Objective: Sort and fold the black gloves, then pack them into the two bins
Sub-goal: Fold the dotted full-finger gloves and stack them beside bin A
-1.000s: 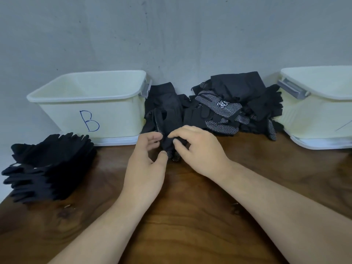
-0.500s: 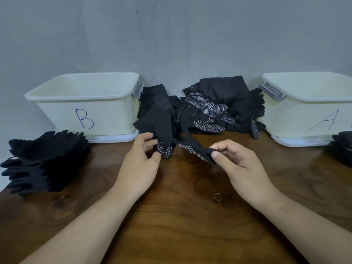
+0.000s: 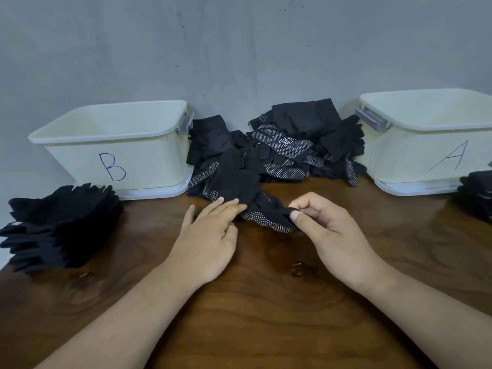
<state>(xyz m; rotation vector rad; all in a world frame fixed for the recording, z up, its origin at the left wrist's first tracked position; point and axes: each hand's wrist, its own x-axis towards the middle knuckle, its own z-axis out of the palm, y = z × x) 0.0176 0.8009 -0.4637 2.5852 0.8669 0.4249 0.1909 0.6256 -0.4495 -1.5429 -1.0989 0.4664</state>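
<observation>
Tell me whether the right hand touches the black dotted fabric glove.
Touching. In the head view the right hand pinches the black dotted fabric glove between thumb and fingers.

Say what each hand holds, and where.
The right hand pinches the dotted glove by its right end, thumb against fingers; the left hand holds nothing, straight fingers resting on it.

- A small packing or sorting station, by the look of it.
- Bare grey wall [image 3: 239, 49] behind a plain wooden table [image 3: 266, 323].
- Cream bin B [image 3: 80, 166] and bin A [image 3: 415, 155], letters hand-drawn.
- Loose heap of black gloves [image 3: 298, 121], plus a sorted stack [image 3: 61, 225].
</observation>
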